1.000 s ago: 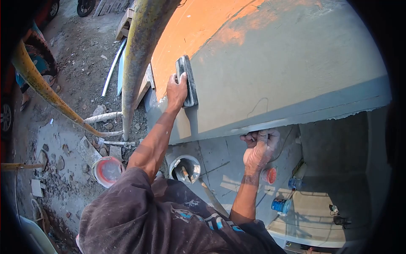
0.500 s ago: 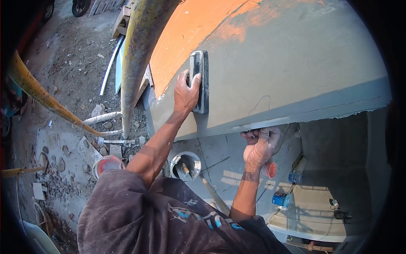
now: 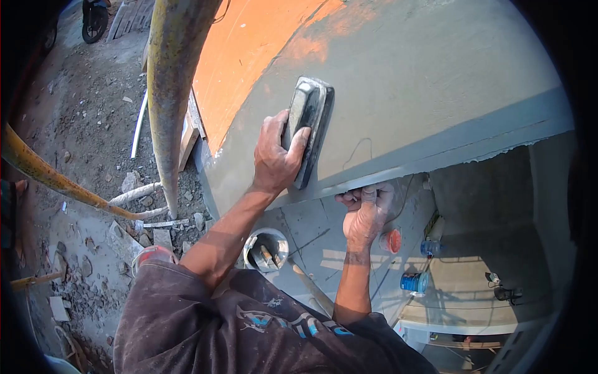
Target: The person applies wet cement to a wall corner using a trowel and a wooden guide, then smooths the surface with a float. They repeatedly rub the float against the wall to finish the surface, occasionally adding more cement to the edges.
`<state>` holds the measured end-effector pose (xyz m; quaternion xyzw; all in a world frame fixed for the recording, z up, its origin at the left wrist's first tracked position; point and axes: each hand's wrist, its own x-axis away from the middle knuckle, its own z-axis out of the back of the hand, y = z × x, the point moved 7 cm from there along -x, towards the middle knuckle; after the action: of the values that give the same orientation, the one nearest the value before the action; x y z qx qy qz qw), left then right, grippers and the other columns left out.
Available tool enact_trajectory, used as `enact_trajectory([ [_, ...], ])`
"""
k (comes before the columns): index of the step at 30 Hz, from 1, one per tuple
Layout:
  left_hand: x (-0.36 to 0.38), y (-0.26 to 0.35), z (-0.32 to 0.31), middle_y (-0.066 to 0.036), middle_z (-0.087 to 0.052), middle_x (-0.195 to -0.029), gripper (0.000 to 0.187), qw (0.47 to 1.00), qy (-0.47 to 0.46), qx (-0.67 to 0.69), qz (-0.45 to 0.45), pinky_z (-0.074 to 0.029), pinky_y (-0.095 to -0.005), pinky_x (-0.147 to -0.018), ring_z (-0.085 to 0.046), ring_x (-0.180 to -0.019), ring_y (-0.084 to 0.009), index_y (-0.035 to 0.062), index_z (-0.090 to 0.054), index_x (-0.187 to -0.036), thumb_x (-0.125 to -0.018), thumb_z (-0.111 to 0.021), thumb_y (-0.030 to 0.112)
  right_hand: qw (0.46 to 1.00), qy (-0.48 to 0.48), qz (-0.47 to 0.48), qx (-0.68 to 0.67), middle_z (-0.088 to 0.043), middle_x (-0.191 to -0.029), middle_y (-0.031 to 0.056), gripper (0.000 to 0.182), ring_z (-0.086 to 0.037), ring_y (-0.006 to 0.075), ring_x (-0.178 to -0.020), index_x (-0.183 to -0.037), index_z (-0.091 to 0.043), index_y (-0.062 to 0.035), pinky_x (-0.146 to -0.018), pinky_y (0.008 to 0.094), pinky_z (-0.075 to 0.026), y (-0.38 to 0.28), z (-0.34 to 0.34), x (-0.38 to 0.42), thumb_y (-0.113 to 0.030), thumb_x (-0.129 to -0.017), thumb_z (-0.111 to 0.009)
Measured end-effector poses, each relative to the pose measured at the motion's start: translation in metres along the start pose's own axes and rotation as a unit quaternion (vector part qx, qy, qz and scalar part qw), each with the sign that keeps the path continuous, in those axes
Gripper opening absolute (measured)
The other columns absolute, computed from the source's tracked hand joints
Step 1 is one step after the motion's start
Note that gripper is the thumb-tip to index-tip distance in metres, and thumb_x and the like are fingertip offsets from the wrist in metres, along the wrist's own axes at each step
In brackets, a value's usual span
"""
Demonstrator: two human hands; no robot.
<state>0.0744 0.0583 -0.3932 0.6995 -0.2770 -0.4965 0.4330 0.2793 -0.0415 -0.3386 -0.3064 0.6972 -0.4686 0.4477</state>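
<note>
My left hand (image 3: 278, 151) is wrapped round the handle of a dark plastering float (image 3: 311, 128), which lies tilted against the grey plastered wall (image 3: 423, 75). Beyond the float the wall is painted orange (image 3: 249, 47). Lower right, my right hand (image 3: 367, 209) has its fingers curled at the wall's bottom edge, pressed up to a long pale strip (image 3: 367, 181) that runs along that edge. What the curled fingers grip is partly hidden.
Yellow scaffold pipes (image 3: 168, 81) rise at the left. Below are a bucket with tools (image 3: 266, 249), a red-rimmed bucket (image 3: 156, 253), a small red pail (image 3: 391, 240), a blue-labelled bottle (image 3: 413, 282) and rubble (image 3: 81, 230). A person's foot (image 3: 22, 186) shows at the far left.
The view has shifted, moving most of the scene leftward. My left hand and the float have moved right and down along the wall, and the float has tilted. My right hand stays at the edge.
</note>
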Motion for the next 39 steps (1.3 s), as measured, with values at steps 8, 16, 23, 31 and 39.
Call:
enact_trajectory([
  [8, -0.030, -0.054, 0.000, -0.020, -0.062, -0.104, 0.041, 0.991, 0.022, 0.027, 0.125, -0.049, -0.0426, -0.085, -0.062, -0.094, -0.0348, -0.0020, -0.060, -0.119, -0.096, -0.063, 0.032, 1.000, -0.008, 0.003, 0.008, -0.062, -0.084, 0.0075, 0.031, -0.065, 0.0162, -0.068, -0.102, -0.050, -0.0055, -0.059, 0.0321, -0.062, -0.003, -0.001, -0.002, -0.024, -0.092, -0.073],
  [16, 0.070, -0.036, 0.008, -0.022, -0.060, -0.104, 0.044, 0.998, -0.067, -0.003, 0.005, -0.051, -0.0423, -0.083, -0.062, -0.094, -0.0365, -0.0034, -0.056, -0.125, -0.091, -0.070, 0.022, 1.000, -0.003, -0.001, 0.003, -0.063, -0.085, 0.0077, 0.030, -0.065, 0.0155, -0.067, -0.101, -0.050, -0.0051, -0.059, 0.0329, -0.063, -0.001, -0.001, -0.001, -0.022, -0.092, -0.073],
  [23, -0.026, -0.048, -0.001, -0.023, -0.060, -0.105, 0.042, 0.996, 0.043, 0.020, 0.082, -0.048, -0.0433, -0.085, -0.061, -0.097, -0.0388, -0.0033, -0.056, -0.123, -0.095, -0.065, 0.027, 1.000, 0.021, -0.018, 0.005, -0.062, -0.083, 0.0058, 0.029, -0.064, 0.0142, -0.066, -0.101, -0.050, -0.0055, -0.059, 0.0333, -0.063, 0.002, 0.002, 0.001, -0.023, -0.092, -0.072],
  [31, 0.081, -0.159, 0.012, -0.019, -0.059, -0.107, 0.038, 0.969, -0.002, 0.013, 0.247, -0.049, -0.0424, -0.085, -0.062, -0.096, -0.0321, -0.0006, -0.058, -0.124, -0.098, -0.060, 0.028, 1.000, 0.017, -0.011, 0.006, -0.062, -0.083, 0.0057, 0.028, -0.064, 0.0144, -0.066, -0.102, -0.050, -0.0063, -0.058, 0.0335, -0.063, 0.000, 0.003, 0.004, -0.023, -0.093, -0.071],
  [39, 0.035, 0.000, 0.000, -0.021, -0.059, -0.105, 0.047, 0.996, -0.061, 0.015, -0.070, -0.049, -0.0448, -0.084, -0.059, -0.095, -0.0377, -0.0027, -0.055, -0.124, -0.089, -0.071, 0.024, 1.000, 0.022, -0.009, 0.001, -0.063, -0.085, 0.0054, 0.028, -0.064, 0.0135, -0.068, -0.103, -0.050, -0.0065, -0.059, 0.0329, -0.063, 0.003, 0.001, 0.002, -0.023, -0.093, -0.071],
])
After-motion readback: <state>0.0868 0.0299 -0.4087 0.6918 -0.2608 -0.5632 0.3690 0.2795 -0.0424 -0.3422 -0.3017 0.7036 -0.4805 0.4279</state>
